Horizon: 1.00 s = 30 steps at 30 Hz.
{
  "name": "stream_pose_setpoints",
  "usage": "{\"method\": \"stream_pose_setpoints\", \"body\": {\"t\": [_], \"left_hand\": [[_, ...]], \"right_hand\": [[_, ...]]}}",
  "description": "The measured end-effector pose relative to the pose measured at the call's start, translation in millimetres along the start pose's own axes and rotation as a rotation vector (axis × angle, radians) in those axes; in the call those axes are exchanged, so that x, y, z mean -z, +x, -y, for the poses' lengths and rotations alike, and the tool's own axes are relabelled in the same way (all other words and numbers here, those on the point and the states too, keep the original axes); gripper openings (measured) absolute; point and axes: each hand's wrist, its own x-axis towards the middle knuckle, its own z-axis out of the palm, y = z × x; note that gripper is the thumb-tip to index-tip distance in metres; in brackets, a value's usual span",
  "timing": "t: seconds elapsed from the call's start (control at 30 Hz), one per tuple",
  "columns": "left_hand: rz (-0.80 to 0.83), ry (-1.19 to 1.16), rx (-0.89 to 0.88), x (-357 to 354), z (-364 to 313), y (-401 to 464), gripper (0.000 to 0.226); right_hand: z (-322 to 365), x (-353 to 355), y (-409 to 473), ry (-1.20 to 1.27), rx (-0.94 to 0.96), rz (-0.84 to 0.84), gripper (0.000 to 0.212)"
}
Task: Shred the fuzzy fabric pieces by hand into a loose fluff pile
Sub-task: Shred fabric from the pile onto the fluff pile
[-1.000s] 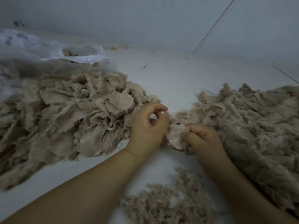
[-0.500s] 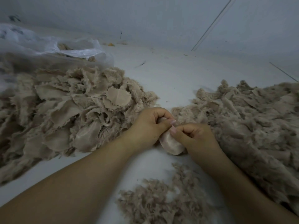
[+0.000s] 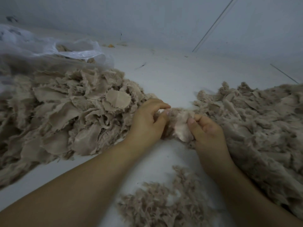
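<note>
Your left hand [image 3: 148,122] and your right hand [image 3: 205,131] meet at the middle of the pale grey-white work surface [image 3: 172,79], and between them you hold one small beige fuzzy fabric piece [image 3: 181,125]. Your left thumb and forefinger pinch its left edge, where the fuzzy pile shows. Your right thumb and curled fingers grasp its right side, where the smooth, paler backing faces you. The piece is stretched between the two hands, just above the surface, and it touches the near-left tip of the big heap on the right.

To the left lies a broad heap of flat beige fabric scraps [image 3: 65,118], many with the smooth backing up, reaching right up to your left hand. Behind it, at the far left, sits a crumpled translucent white plastic bag [image 3: 49,48] with more beige material inside its mouth. To the right spreads a large mound of fuzzy beige fabric [image 3: 255,125], which your right hand rests against. Near you, between your forearms, lies a small loose pile of shredded beige fluff [image 3: 165,202], apart from both heaps.
</note>
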Motion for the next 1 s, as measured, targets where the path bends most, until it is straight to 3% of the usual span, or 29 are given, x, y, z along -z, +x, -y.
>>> {"method": "stream_pose_setpoints", "body": {"t": [0.07,0.17,0.27,0.47,0.63,0.8,0.87,0.93,1.0], "left_hand": [[-0.085,0.0,0.039,1,-7,-5,0.029],[0.149,-0.13,0.253,-6,-24,-15,0.041],[0.388,-0.132,0.371,-14,-29,-18,0.034],[0.528,-0.306,0.511,-3,-30,-11,0.02],[0.847,-0.371,0.497,13,-27,0,0.02],[1.242,-0.274,0.331,26,-27,6,0.01],[1.367,-0.28,0.299,32,-28,9,0.022],[1.342,-0.263,0.347,32,-30,8,0.035],[1.073,-0.209,0.487,22,-32,2,0.051]], "right_hand": [[-1,1,3,0.025,-0.014,-0.052,0.021],[-2,0,4,0.095,-0.059,-0.041,0.026],[-1,1,3,0.153,-0.084,0.01,0.025],[-4,1,4,0.013,-0.048,-0.014,0.017],[-7,2,4,-0.023,-0.031,-0.035,0.018],[-5,2,5,0.006,-0.004,-0.084,0.024],[-3,3,4,0.04,0.0,-0.05,0.021],[-3,4,2,0.065,-0.015,-0.023,0.019],[-1,5,0,0.127,-0.048,-0.004,0.026]]}}
